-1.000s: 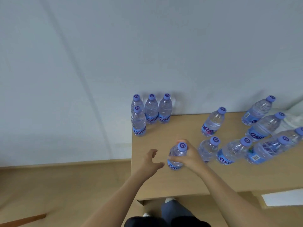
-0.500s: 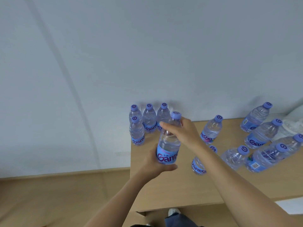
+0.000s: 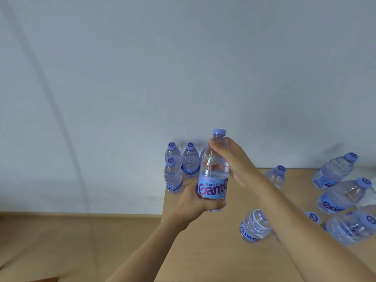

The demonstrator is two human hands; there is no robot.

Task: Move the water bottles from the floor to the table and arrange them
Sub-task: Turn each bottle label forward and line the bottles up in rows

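A: Where does it stand?

B: One bottle [image 3: 213, 169] is up in the air above the desk [image 3: 213, 251], upright. The left hand [image 3: 195, 202] wraps its base and label from below; the right hand [image 3: 230, 159] clamps the shoulder just under the cap. Both are closed on it.

A: And the tidy part?

B: At the desk's far left corner, against the wall [image 3: 183, 68], a cluster [image 3: 181, 169] stands upright. I count three clearly, caps in two rows (a fourth may sit behind the held bottle, but I cannot tell).

A: The rest?

B: Loose ones on the right: one behind the right forearm [image 3: 276, 177], one near the front [image 3: 255, 225], two by the right edge [image 3: 333, 171] [image 3: 341, 196], and a blurred bunch [image 3: 352, 226] at the lower right, two caps showing. About six.

A: So roughly ten in sight?

B: About that. No bottle shows on the floor [image 3: 81, 245], so I'd judge carrying is done or nearly so, and arranging is about a third through: this bottle probably joins the cluster next.
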